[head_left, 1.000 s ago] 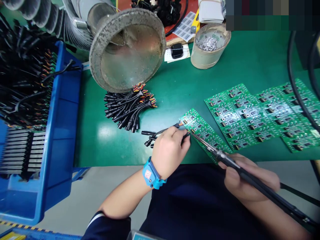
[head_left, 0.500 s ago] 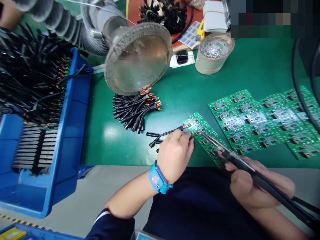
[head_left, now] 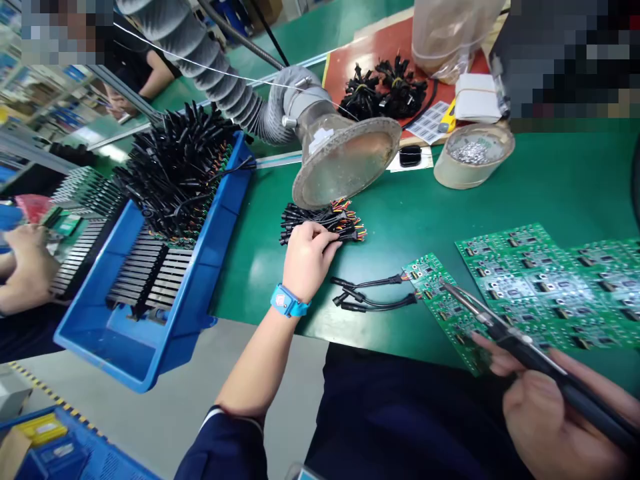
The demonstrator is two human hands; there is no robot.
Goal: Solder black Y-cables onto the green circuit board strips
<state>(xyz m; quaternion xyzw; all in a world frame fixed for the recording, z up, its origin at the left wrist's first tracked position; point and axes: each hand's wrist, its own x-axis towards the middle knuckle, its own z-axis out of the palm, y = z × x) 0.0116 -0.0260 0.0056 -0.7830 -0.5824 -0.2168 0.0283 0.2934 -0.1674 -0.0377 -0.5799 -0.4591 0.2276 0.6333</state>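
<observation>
Bundle of black connector leads (head_left: 320, 221) with coloured wire ends: lying on the green mat (head_left: 380, 213), just below the mouth of the fume extraction hood (head_left: 350, 163). Left hand (head_left: 306, 259) placed on the near edge of the bundle, fingers curled over several leads, thumb side toward the right; blue wrist strap (head_left: 289, 301) worn on that wrist. Whether a lead is actually pinched between the fingers: cannot tell.

Right hand (head_left: 553, 417) at near right, closed around the handle of a soldering iron (head_left: 525, 347); tip directed far-left, over the near strip of green circuit boards (head_left: 445, 307). Tip touching the board or just above it: not discernible. Three black leads (head_left: 373, 293) already joined to the far-left end of that strip, lying on the mat between the two hands. Hands well apart.

Further panels of green circuit boards (head_left: 545, 280) to the right of the strip. Far side of the mat: round container of silvery scraps (head_left: 473, 162), small black object (head_left: 410, 155), second clump of black connectors (head_left: 390, 87) on a red surface.

Left of the mat: blue bin (head_left: 190, 280) heaped with black cabled assemblies. Far left edge: hand of another person (head_left: 27, 267) at an adjacent station.
</observation>
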